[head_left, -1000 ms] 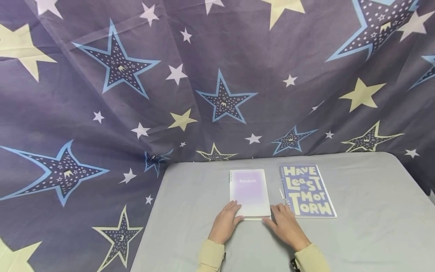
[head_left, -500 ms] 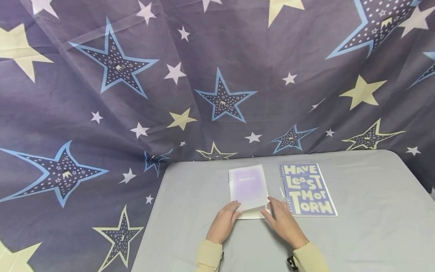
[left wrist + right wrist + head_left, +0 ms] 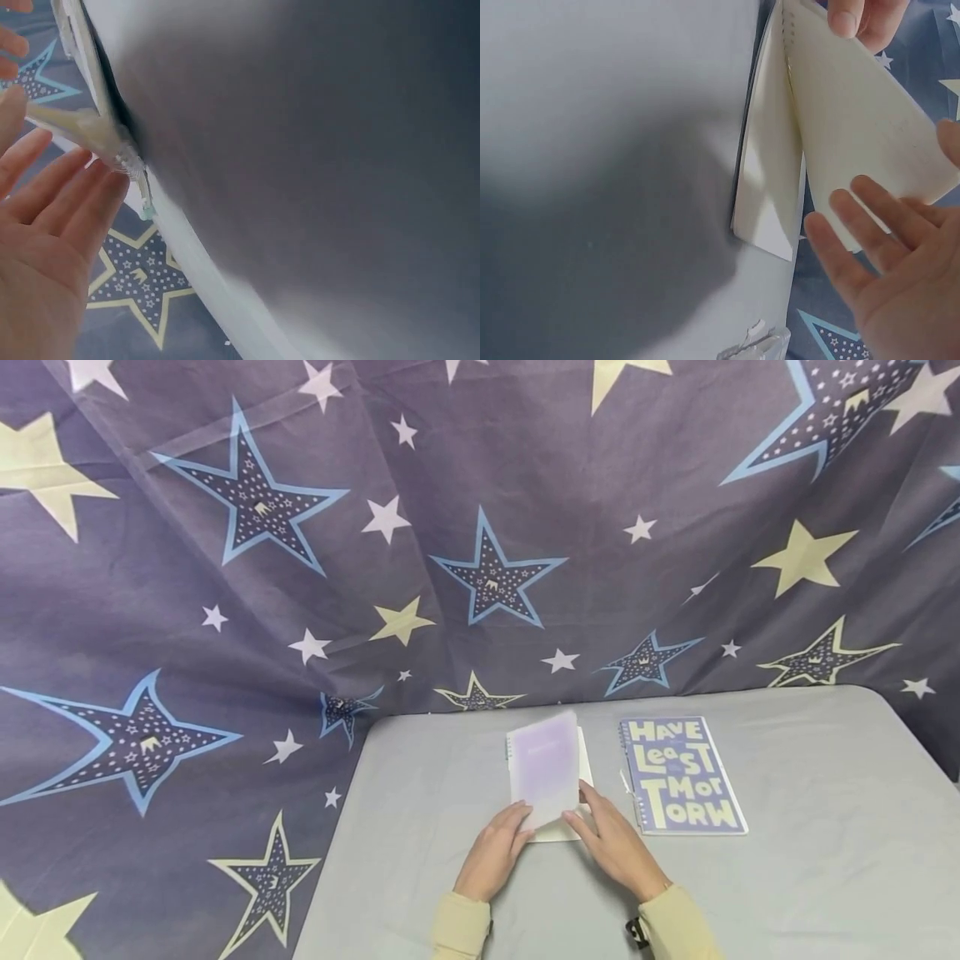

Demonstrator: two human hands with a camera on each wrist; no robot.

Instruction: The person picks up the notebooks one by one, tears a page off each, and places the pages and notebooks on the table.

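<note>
A notebook point(image 3: 547, 764) with a pale purple-and-white cover lies on the grey-covered table, its cover raised and tilted leftward. My right hand point(image 3: 624, 847) holds the cover's free edge between thumb and fingers. In the right wrist view that hand point(image 3: 907, 262) reaches up to the cover's cream inner side point(image 3: 870, 127), with a cream page point(image 3: 769, 172) showing below. My left hand point(image 3: 491, 850) rests at the notebook's lower left corner. Its fingers look fairly straight in the left wrist view, touching the notebook near its spiral binding point(image 3: 135, 169).
A second spiral notebook point(image 3: 682, 777), blue with large cream letters, lies to the right. The table point(image 3: 825, 827) has a grey cloth and ends at a dark curtain point(image 3: 600, 568) with stars.
The notebook's cover has gone from lying flat to standing up at a slant, lifted leftward by my right hand. My left hand has stayed at the lower left corner.
</note>
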